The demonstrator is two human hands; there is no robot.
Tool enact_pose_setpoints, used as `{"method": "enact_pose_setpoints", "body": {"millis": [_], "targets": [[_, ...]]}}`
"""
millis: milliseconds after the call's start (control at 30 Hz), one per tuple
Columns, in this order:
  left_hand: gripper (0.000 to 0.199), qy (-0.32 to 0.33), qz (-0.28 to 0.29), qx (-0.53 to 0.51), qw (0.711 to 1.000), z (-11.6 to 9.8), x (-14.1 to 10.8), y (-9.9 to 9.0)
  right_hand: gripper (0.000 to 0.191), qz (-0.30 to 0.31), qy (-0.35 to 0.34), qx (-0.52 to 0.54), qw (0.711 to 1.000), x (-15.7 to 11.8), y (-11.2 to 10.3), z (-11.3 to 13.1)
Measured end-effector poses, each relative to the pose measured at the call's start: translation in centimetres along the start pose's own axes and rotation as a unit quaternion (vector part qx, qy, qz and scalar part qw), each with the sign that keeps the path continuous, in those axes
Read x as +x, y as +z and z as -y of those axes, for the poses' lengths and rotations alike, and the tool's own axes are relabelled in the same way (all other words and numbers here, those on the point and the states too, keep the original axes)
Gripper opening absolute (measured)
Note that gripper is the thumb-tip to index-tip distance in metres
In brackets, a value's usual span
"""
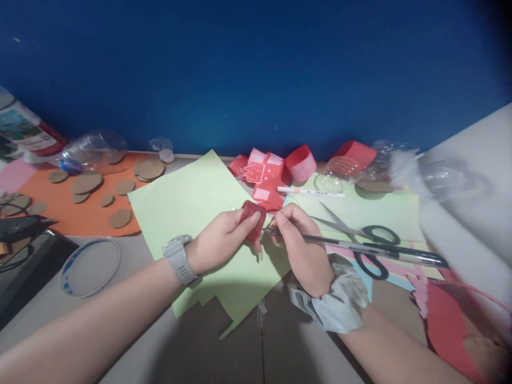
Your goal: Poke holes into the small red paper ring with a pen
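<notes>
My left hand [220,234], with a grey watch [180,258] on its wrist, grips a small dark red patterned piece [253,220] between thumb and fingers. My right hand [302,248], with a pale scrunchie [336,298] at its wrist, is closed round a long clear pen [344,244]. The pen's tip points left, right beside the red piece. Both hands are over a light green paper sheet [180,213] with a cut lower edge. The far fingers of my right hand are partly hidden behind its thumb.
Black-handled scissors [352,230] lie open at the right. Behind the hands are red paper shapes [272,170] and a white marker [304,191]. Cardboard discs [87,183] rest on orange paper [76,218] at the left, near a plastic bottle [94,149] and a round lid [91,269].
</notes>
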State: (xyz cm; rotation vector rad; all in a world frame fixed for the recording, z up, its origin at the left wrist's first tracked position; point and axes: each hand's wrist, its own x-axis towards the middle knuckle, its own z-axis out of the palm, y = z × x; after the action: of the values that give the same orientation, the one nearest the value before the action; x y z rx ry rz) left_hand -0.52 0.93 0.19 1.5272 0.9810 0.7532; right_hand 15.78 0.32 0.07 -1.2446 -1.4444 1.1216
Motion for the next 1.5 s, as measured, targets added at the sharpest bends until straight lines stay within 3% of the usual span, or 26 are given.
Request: {"method": "enact_pose_setpoints", "body": {"millis": [300,533,733,933,1133,1333,1500], "targets": [[0.051,-0.003,0.003,0.02,1.0,0.2,0.09,-0.03,0.027,0.018,0.013,-0.006,1.0,-0.21,-0.11,-0.3],[0.05,-0.011,0.004,0.015,1.0,0.14,0.07,-0.01,0.027,-0.003,0.008,-0.025,1.0,-0.05,-0.16,-0.17],[0.05,-0.002,0.005,0.023,1.0,0.24,0.16,-0.1,0.028,0.024,0.008,-0.015,1.0,-0.2,-0.12,-0.45],[0.05,0.0,0.001,0.022,1.0,0.31,0.09,-0.09,0.026,0.003,0.01,-0.016,1.0,-0.06,-0.11,-0.25],[0.05,0.008,0.008,0.024,1.0,0.38,0.13,-0.19,0.028,0.035,0.021,-0.002,0.999,-0.21,-0.17,-0.39],[0.053,0.009,0.005,0.041,0.999,0.33,0.16,-0.18,0.027,0.014,0.019,-0.016,1.0,-0.16,-0.17,-0.37],[0.051,0.007,0.013,0.024,1.0,0.29,0.2,-0.13,0.027,0.038,0.018,-0.004,0.999,-0.19,-0.08,-0.42]]}}
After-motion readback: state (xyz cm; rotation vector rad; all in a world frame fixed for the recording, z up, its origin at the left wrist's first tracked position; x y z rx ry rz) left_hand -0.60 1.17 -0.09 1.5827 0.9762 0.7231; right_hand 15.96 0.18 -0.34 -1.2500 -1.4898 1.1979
